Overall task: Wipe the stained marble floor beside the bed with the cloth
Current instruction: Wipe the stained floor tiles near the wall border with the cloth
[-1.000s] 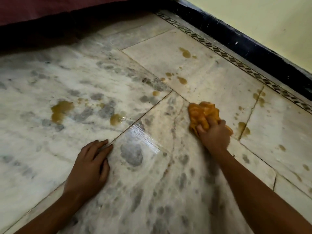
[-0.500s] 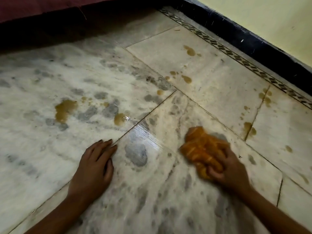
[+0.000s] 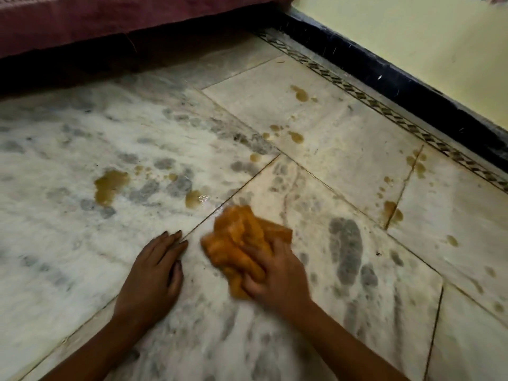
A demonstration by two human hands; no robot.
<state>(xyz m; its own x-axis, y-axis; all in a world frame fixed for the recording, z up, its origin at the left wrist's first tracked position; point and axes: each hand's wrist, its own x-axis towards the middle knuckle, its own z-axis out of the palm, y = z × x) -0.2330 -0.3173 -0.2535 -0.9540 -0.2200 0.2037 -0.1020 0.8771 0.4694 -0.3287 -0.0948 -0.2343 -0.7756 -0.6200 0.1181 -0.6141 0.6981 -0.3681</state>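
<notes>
A crumpled orange cloth (image 3: 239,240) lies pressed on the white and grey marble floor (image 3: 357,284), with my right hand (image 3: 275,273) shut on its near side. My left hand (image 3: 154,276) rests flat on the floor just left of the cloth, fingers together, holding nothing. Brown stains mark the marble: a large one (image 3: 110,185) at the left, a wet one (image 3: 195,198) just beyond the cloth, and several small ones (image 3: 299,93) further back and to the right (image 3: 391,211).
The bed's dark red cover (image 3: 110,17) hangs along the top, with a dark gap under it. A black skirting (image 3: 412,83) and a patterned border strip (image 3: 384,108) run along the pale yellow wall on the right.
My right hand has dragged the cloth from the far right of the tile back and leftward, close to my left hand. The left hand has stayed planted.
</notes>
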